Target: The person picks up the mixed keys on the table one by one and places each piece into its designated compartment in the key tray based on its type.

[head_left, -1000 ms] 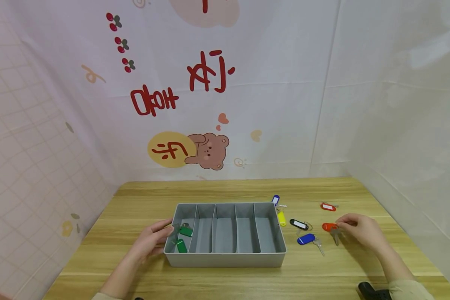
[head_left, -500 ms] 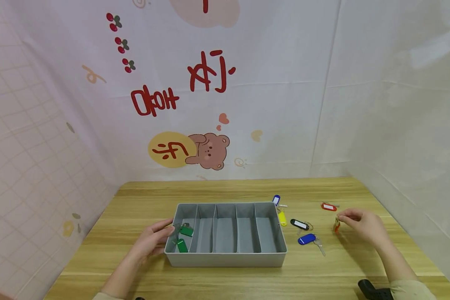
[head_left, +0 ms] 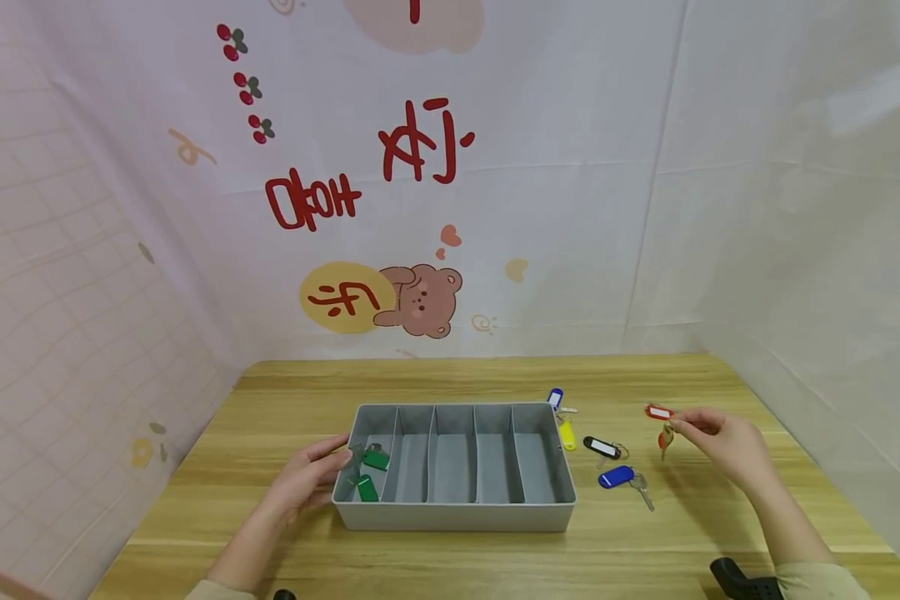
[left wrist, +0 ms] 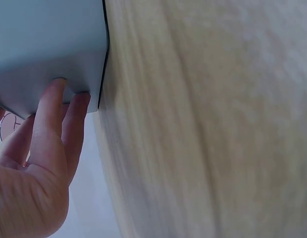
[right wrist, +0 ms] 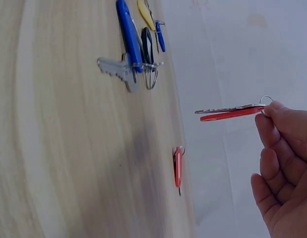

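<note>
My right hand (head_left: 727, 442) pinches the ring of a red key tag (right wrist: 227, 116) between thumb and fingers, raised above the table. A silver key (right wrist: 222, 110) hangs from the same ring. Another red key tag (head_left: 658, 412) lies on the table just beyond that hand. My left hand (head_left: 307, 479) rests at the left end of a grey divided box (head_left: 457, 517). In the left wrist view, its extended fingers (left wrist: 49, 124) touch the box's outer wall. Two green key tags (head_left: 376, 460) lie in the leftmost compartment.
Right of the box lie a blue key tag (head_left: 617, 477) with a key, a black one (head_left: 602, 447), a yellow one (head_left: 567, 435) and another blue one (head_left: 555, 398) by the back corner. A white printed curtain (head_left: 570, 208) hangs behind the table.
My right hand has lifted the nearer red key tag off the table, with its key, and shifted slightly away toward the other red tag. The left hand stays at the box.
</note>
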Demonstrator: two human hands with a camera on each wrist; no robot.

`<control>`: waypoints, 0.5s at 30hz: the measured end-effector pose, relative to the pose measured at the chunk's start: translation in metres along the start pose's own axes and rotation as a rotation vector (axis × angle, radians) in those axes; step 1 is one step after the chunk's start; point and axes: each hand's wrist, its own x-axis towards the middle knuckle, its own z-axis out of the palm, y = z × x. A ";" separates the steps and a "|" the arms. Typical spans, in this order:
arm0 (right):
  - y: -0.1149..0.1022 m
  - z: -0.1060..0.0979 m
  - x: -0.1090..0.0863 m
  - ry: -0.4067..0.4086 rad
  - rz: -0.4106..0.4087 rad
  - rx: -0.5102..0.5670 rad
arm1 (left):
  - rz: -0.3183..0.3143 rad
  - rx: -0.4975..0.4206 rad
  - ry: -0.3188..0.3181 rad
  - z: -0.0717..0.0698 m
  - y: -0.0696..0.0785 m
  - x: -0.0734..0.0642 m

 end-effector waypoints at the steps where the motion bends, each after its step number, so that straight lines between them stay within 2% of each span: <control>1: -0.002 0.000 0.000 0.002 -0.004 -0.003 | 0.000 0.000 -0.001 0.000 0.000 0.000; 15: -0.034 0.011 0.001 0.042 -0.051 0.068 | 0.019 0.004 -0.001 0.000 -0.002 0.000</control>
